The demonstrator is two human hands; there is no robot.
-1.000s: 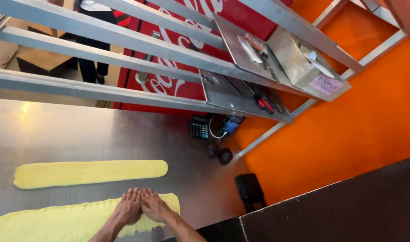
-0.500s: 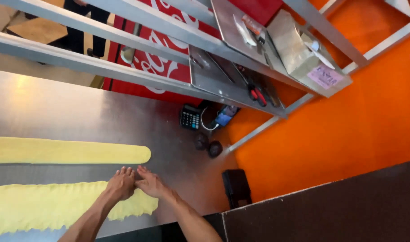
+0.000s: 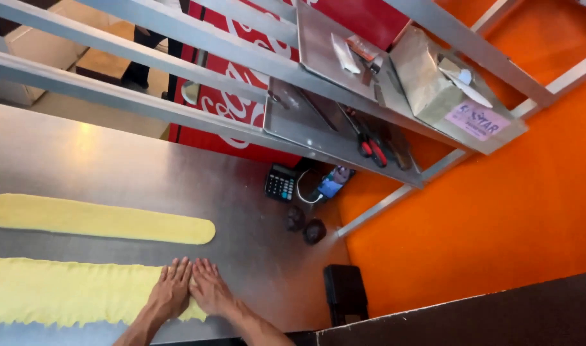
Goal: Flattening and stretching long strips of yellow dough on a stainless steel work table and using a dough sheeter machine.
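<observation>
Both of my hands lie flat, side by side, on the right end of a wide, thin sheet of yellow dough (image 3: 62, 291) at the near edge of the steel table (image 3: 113, 166). My left hand (image 3: 171, 291) rests fully on the dough, fingers spread. My right hand (image 3: 209, 291) presses the sheet's end, partly on bare steel. A second, narrower strip of yellow dough (image 3: 100, 219) lies farther back, parallel to the first. Neither hand grips anything.
A calculator (image 3: 280, 182) and a phone on a cable (image 3: 334, 182) sit at the table's far right, with two dark round objects (image 3: 305, 225) nearby. A black box (image 3: 345, 295) stands by the orange wall. Steel shelves overhead hold trays, tools and a wrapped package (image 3: 434, 83).
The view has shifted, so the hands and dough sit differently in frame. My hands stay together on the end of the near sheet, flatter and more spread now.
</observation>
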